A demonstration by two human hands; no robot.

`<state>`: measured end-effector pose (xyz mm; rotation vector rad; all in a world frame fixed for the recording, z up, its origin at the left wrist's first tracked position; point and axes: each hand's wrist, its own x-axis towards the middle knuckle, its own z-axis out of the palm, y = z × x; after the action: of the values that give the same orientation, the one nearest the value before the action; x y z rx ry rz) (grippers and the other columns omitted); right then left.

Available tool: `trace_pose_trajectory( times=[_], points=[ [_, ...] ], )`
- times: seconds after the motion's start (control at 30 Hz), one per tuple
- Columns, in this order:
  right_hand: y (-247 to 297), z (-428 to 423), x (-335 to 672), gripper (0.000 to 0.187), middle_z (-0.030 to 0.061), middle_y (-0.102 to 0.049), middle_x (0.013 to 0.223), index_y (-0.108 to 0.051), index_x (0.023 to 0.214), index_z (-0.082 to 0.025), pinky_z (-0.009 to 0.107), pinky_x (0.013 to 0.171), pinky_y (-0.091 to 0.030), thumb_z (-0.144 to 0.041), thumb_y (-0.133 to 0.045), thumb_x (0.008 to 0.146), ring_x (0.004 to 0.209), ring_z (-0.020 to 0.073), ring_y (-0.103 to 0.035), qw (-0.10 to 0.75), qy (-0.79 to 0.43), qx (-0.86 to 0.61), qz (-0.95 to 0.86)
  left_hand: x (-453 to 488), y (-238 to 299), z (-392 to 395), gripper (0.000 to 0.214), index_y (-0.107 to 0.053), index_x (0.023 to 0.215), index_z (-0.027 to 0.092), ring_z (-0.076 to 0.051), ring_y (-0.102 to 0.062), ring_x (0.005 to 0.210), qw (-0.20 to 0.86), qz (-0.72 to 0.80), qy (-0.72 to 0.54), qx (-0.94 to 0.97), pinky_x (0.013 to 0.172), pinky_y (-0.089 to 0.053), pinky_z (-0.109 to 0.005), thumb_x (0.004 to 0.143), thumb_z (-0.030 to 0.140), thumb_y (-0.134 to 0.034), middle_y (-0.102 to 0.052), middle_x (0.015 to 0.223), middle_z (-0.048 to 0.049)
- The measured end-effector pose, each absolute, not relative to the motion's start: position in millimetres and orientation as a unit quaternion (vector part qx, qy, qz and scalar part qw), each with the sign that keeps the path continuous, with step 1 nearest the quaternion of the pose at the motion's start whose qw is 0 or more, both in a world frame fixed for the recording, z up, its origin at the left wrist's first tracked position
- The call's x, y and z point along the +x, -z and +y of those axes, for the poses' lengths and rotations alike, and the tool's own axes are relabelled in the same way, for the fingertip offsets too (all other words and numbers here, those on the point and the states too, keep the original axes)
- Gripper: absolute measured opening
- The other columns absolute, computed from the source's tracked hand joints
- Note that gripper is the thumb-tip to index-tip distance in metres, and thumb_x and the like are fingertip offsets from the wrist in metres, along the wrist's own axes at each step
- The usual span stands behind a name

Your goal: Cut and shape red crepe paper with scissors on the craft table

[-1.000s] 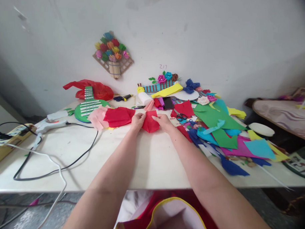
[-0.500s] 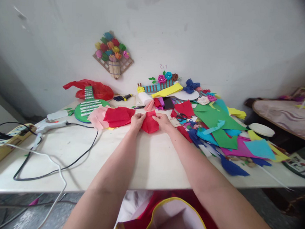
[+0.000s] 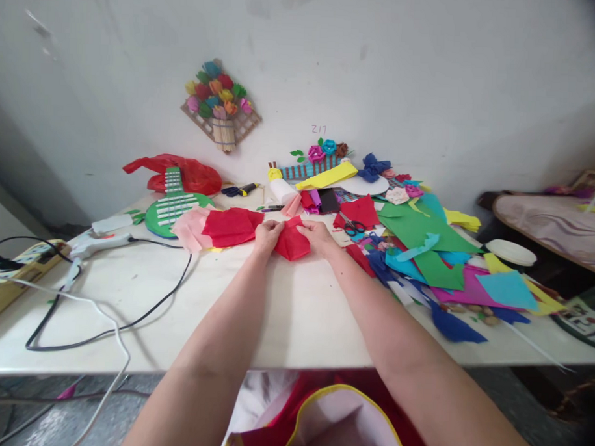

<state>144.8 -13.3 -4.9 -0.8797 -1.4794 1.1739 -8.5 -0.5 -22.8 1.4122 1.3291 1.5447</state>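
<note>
Between my hands a small piece of red crepe paper (image 3: 292,243) is held up near the middle of the table. My left hand (image 3: 269,237) pinches its left upper edge. On the opposite side, the fingers of my right hand (image 3: 317,236) are closed on the paper too. Just left of my left hand lies a larger red crepe sheet (image 3: 231,227), partly over a pale pink sheet (image 3: 192,228). Another red piece (image 3: 360,211) lies to the right with black-handled scissors (image 3: 353,226) on it. A folded pink strip (image 3: 291,205) is behind my hands.
A glue gun (image 3: 96,244) with a black cord (image 3: 150,322) lies on the left, near a power strip (image 3: 25,272). Behind it stands a green guitar-shaped craft (image 3: 156,221). Green sheets (image 3: 424,226) and other coloured paper scraps cover the table's right side.
</note>
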Motion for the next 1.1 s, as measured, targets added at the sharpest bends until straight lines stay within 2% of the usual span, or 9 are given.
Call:
trace_pose_trajectory(
  times=[0.23, 0.57, 0.8, 1.1],
  points=[
    [4.5, -15.0, 142.0, 0.022, 0.002, -0.068, 0.078, -0.067, 0.086, -0.014, 0.031, 0.073, -0.047, -0.019, -0.058, 0.066, 0.071, 0.0145, -0.061, 0.53, -0.487, -0.357, -0.595, -8.5, 22.9, -0.1, 0.024, -0.058, 0.059, 0.015, -0.013, -0.05, 0.054, 0.317, 0.515, -0.597, 0.527, 0.051, -0.037, -0.022, 0.061, 0.039, -0.059, -0.057, 0.055, -0.0011],
    [6.7, -12.0, 143.1, 0.033, 0.0074, -0.066, 0.098, -0.068, 0.092, -0.014, 0.036, 0.083, -0.046, -0.026, -0.065, 0.062, 0.09, 0.0203, -0.06, 0.537, -0.47, -0.347, -0.608, -6.1, 20.4, -4.0, 0.023, -0.053, 0.058, 0.015, -0.01, -0.043, 0.049, 0.344, 0.49, -0.611, 0.517, 0.046, -0.032, -0.02, 0.061, 0.037, -0.058, -0.051, 0.051, 0.0015],
    [5.7, -14.4, 142.8, 0.031, 0.006, -0.066, 0.101, -0.069, 0.091, -0.017, 0.036, 0.086, -0.045, -0.025, -0.065, 0.061, 0.095, 0.0196, -0.059, 0.53, -0.476, -0.33, -0.619, -5.3, 18.2, -6.9, 0.024, -0.051, 0.057, 0.015, -0.009, -0.043, 0.05, 0.364, 0.474, -0.62, 0.508, 0.046, -0.032, -0.02, 0.061, 0.037, -0.059, -0.05, 0.051, 0.0018],
    [-3.7, -24.1, 143.9, 0.026, 0.0052, -0.069, 0.091, -0.07, 0.084, -0.017, 0.034, 0.084, -0.044, -0.012, -0.054, 0.064, 0.09, 0.0176, -0.06, 0.484, -0.446, -0.35, -0.667, -4.4, 16.2, -10.0, 0.023, -0.05, 0.056, 0.015, -0.009, -0.042, 0.048, 0.388, 0.448, -0.641, 0.487, 0.049, -0.034, -0.021, 0.06, 0.036, -0.06, -0.048, 0.049, 0.0034]
  ],
)
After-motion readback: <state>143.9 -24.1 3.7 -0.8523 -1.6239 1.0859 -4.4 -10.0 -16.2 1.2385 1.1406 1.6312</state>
